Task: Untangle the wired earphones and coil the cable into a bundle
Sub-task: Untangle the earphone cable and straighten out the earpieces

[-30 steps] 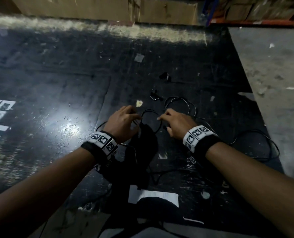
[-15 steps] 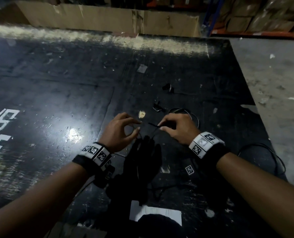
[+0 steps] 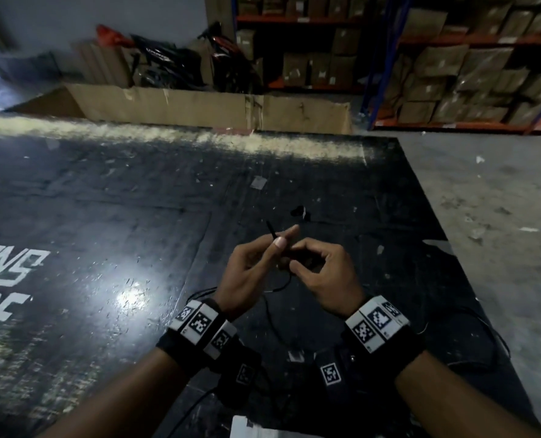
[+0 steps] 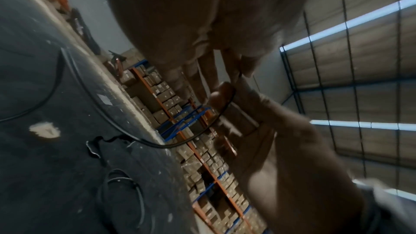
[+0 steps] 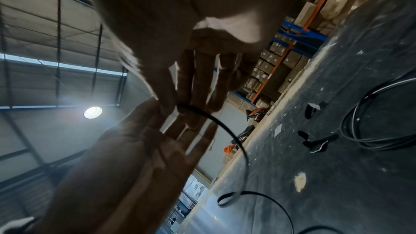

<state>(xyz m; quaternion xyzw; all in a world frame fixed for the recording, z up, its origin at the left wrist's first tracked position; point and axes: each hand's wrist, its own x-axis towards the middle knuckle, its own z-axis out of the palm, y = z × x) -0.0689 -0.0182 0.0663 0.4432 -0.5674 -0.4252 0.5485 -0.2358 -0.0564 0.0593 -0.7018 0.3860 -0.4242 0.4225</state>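
Note:
The black earphone cable (image 3: 282, 286) hangs from both raised hands down to the black mat (image 3: 111, 216). My left hand (image 3: 283, 238) pinches it between thumb and forefinger, and a short stiff end sticks up past the fingertips. Close on the right, my right hand (image 3: 293, 257) curls its fingers round the same cable. In the left wrist view the cable (image 4: 198, 133) sags from the pinch to the floor. The right wrist view has the cable (image 5: 227, 127) dropping into a small loop. One earbud (image 3: 298, 212) lies on the mat beyond the hands. Loose cable coils (image 5: 371, 127) lie beside the earbuds (image 5: 315, 142).
Flattened cardboard (image 3: 212, 109) edges the mat's far side, with dark bags (image 3: 168, 64) behind it. Blue and orange shelving (image 3: 452, 74) full of boxes stands at the back right. Bare concrete floor (image 3: 490, 216) lies right of the mat. A white paper (image 3: 250, 429) lies near my body.
Both hands have lifted off the mat with the cable. The left hand now pinches the cable's end upright, and the head has tilted up to show the shelves.

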